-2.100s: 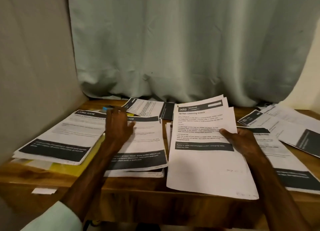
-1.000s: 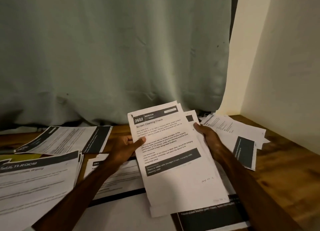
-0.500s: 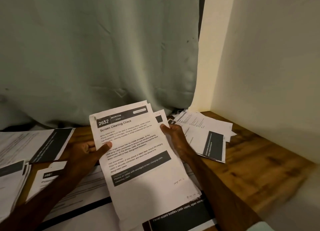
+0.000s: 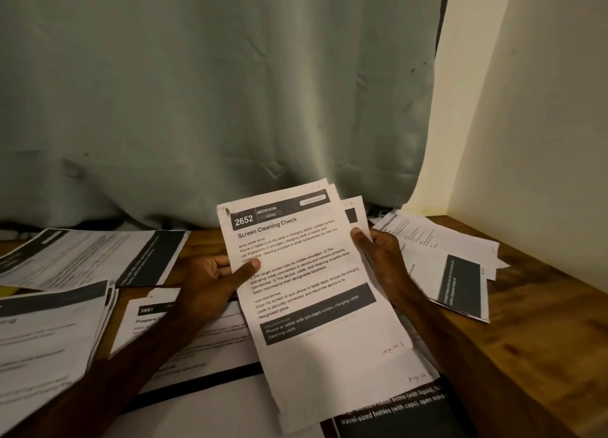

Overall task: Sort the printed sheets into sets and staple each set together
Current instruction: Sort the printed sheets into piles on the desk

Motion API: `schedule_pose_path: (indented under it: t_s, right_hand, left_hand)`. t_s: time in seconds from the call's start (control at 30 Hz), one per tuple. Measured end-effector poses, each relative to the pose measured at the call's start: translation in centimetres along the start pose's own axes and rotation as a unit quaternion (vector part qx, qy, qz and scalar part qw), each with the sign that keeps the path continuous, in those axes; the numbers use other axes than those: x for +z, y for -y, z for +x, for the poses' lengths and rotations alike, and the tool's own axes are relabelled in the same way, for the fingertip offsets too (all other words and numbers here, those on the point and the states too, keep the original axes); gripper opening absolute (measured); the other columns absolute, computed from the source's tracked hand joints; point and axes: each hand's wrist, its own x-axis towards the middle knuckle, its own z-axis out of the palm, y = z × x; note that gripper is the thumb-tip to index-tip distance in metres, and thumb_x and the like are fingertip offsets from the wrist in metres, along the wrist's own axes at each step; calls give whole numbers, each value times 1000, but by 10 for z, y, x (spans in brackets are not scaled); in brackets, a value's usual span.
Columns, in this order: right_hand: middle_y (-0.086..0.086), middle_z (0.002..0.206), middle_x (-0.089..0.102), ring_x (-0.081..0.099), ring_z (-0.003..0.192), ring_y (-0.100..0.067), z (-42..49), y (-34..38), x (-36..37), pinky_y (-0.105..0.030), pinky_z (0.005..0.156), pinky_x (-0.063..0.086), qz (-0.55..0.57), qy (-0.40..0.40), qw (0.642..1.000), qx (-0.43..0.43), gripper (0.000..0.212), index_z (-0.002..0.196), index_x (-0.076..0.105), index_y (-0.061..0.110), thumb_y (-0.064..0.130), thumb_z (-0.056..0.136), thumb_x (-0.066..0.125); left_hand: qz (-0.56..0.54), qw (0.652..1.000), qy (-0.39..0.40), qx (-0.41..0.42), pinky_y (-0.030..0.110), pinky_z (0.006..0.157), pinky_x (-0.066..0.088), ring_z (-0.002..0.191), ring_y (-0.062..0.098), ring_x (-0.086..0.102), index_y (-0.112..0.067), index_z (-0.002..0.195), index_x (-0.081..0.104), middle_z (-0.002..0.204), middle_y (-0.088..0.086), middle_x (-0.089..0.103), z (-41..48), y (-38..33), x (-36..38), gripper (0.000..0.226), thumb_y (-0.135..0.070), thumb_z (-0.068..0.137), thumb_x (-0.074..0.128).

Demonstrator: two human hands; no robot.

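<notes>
Gripping a fanned set of white printed sheets, left hand and right hand curl fingers around its edges above the wooden bench.

The single head-worn wide-angle camera looks forward and down from above the near side of the brown wooden tabletop. It faces the pale green fabric curtain, which fills the upper half of the frame. It is turned towards the table's right corner, where the plain cream wall rises. The stacks of white printed paper with black bars at the left are cut by the frame edge. The view is close: both forearms enter from the bottom, the left hand and right hand sit just below centre, and the heading on the held white printed sheets reads clearly.
</notes>
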Motion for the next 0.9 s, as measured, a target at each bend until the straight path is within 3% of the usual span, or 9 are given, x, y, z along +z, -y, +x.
schedule_pose_path:
  t_s: [0.13, 0.27, 0.37, 0.43, 0.57, 0.9]
  right_hand:
    - [5, 91, 80, 78, 81, -17, -3, 5, 2, -25, 63, 60, 29, 4, 1000, 0, 17, 110, 69, 12, 15, 104, 52]
    - [-3, 90, 80, 77, 73, -21, -9, 14, -2, -29, 57, 60, 47, -2, 999, 13, 23, 115, 69, 10, 22, 105, 52]
    - [-13, 106, 78, 76, 91, -36, -10, 15, -4, -47, 78, 63, 53, -6, 999, 3, 31, 122, 69, 8, 28, 105, 53]
    - [-14, 113, 76, 74, 101, -38, -13, 17, -5, -51, 87, 60, 59, -3, 998, 0, 34, 126, 68, 8, 29, 105, 52]
    - [-13, 116, 76, 74, 101, -33, -18, 25, -9, -40, 77, 63, 76, -5, 997, -9, 33, 130, 65, 9, 24, 106, 48]
    - [-16, 123, 72, 71, 109, -41, -18, 26, -9, -63, 93, 55, 102, -19, 995, -2, 41, 131, 64, 11, 32, 98, 56]
  left_hand:
    - [-14, 1000, 17, -8, 28, 64, 62, 90, 25, 78, 3, 121, 68, 109, 14, 77, 0, -4, -5, 30, 4, 91, 67]
    - [-4, 999, 37, -1, 29, 65, 63, 91, 26, 78, 1, 121, 68, 108, 12, 78, 1, -9, -8, 30, 2, 91, 67]
    - [10, 999, 46, -8, 27, 65, 62, 89, 24, 78, 1, 119, 69, 104, 10, 79, 1, -10, -10, 28, 0, 91, 68]
    - [23, 998, 52, -10, 27, 65, 62, 89, 24, 78, 0, 118, 70, 102, 8, 79, 2, -11, -12, 27, -2, 91, 69]
    - [36, 998, 54, -12, 24, 61, 61, 85, 20, 78, -2, 115, 71, 98, 4, 80, 2, -15, -12, 24, -3, 91, 69]
    - [36, 997, 70, -22, 23, 61, 60, 84, 19, 78, -7, 110, 72, 93, 1, 80, 1, -18, -12, 20, -2, 90, 69]
